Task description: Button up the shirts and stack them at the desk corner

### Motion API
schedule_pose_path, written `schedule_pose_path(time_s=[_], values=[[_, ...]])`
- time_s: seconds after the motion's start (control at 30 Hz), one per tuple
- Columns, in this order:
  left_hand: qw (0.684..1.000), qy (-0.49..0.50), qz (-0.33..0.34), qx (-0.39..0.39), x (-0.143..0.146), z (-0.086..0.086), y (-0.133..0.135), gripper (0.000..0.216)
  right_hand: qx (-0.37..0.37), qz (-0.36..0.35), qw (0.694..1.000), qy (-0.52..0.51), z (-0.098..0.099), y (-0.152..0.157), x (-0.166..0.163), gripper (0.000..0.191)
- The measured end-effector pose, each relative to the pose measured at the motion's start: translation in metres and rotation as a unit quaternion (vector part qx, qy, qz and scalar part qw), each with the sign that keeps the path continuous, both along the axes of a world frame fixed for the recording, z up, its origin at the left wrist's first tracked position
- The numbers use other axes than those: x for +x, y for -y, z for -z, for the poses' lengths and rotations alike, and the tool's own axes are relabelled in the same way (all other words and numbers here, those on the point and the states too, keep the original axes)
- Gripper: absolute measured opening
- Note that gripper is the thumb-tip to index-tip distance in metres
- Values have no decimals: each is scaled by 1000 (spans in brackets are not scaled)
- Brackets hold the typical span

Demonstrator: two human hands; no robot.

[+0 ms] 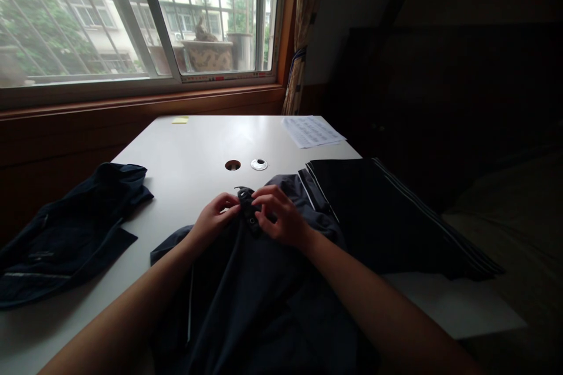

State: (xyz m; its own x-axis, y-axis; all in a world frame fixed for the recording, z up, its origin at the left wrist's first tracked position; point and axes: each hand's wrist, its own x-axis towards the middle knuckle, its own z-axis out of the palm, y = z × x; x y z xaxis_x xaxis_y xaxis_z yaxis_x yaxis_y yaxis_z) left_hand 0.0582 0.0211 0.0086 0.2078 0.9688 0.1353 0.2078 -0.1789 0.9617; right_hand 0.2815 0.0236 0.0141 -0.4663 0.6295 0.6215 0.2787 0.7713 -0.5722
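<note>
A dark navy garment (272, 299) spreads over the near part of the table and down toward me, with a thin pale line along its left side. Its far edge is bunched into a dark band with a small round metal eyelet. My left hand (215, 217) pinches the left side of this band, thumb and fingers together. On the band's other side, my right hand (281, 217) grips it with bent fingers, close to the eyelet. What exactly lies between the fingertips is partly hidden.
Dark trousers with pale side stripes (378, 211) lie flat at the right of the white table (197, 146). Another navy garment (74, 228) lies crumpled at the left. Printed papers (312, 130) and a yellow note (180, 120) sit near the far edge, beyond two round holes.
</note>
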Motion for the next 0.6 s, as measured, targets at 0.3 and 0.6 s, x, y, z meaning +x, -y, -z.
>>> schedule_pose_path(time_s=[0.3, 0.6], values=[[999, -41, 20, -21, -1, 1, -1, 29, 10, -41, 989, 145, 9, -10, -3, 54], [997, -26, 59, -38, -2, 2, -1, 29, -2, -18, 977, 213, 9, -10, -1, 59]])
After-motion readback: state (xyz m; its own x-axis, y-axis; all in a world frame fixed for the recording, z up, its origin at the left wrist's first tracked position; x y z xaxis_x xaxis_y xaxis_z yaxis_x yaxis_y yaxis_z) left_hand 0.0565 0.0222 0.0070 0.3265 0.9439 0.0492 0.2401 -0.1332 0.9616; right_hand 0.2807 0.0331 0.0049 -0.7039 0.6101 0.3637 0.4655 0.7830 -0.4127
